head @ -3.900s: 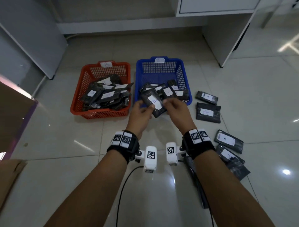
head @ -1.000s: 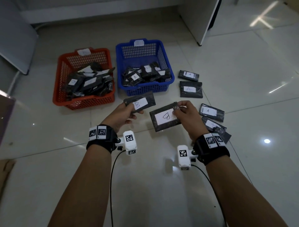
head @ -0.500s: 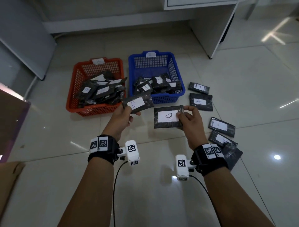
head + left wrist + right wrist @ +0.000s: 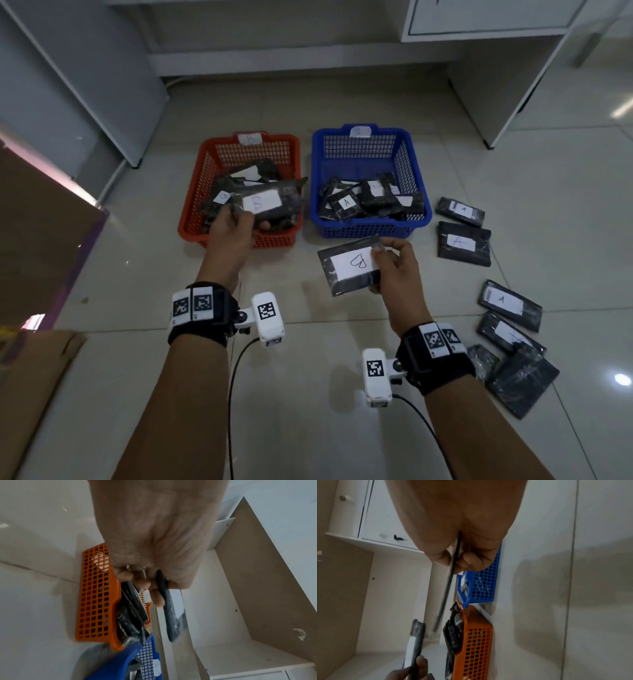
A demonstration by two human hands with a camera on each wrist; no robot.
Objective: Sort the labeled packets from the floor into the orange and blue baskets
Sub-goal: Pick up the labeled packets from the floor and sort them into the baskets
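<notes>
holding a black packet apiece, both hands sit in front of two baskets on a pale glossy tile floor. right hand (image 4: 394, 270) pinches a packet (image 4: 352, 265) by its right edge, thumb on top and fingers curled under, above the floor just in front of the blue basket (image 4: 416, 178); its white label reads "b", seen sideways. left hand (image 4: 233, 231) grips a second packet (image 4: 270, 202) by its left end, over the near part of the orange basket (image 4: 202, 192); its label also reads "b". loose packets (image 4: 510, 301) lie on the floor to the right of the right hand, three with a legible "a", two nearest ones showing no readable mark; the near ones overlap. cardboard (image 4: 37, 373) lies at the near left. orange basket holds a heap of packets, two labels reading "b"; blue basket, just beside it on the right, holds packets with one clear "a". each basket carries a white tag on its far rim, writing too small to read. beyond stand a white desk (image 4: 479, 68) and a grey panel (image 4: 85, 85).
</notes>
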